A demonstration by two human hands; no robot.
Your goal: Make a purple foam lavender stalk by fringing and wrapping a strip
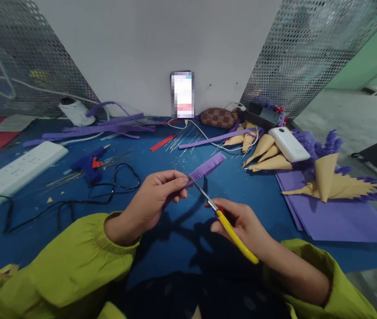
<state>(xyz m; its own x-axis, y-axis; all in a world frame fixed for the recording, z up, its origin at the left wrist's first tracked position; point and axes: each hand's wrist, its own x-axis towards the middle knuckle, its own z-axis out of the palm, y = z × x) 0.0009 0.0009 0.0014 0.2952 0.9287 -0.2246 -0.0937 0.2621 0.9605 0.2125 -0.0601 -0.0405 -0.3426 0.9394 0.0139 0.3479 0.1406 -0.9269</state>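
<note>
Above the blue table (161,261), left hand (157,197) pinches purple strip (207,166); right hand (241,223) grips scissors (223,219).

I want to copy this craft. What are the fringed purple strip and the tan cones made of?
The purple strip looks like matte foam sheet or thick paper: it holds straight and shows clean comb cuts. The tan cones look like rolled kraft paper, dull and smooth.
</note>
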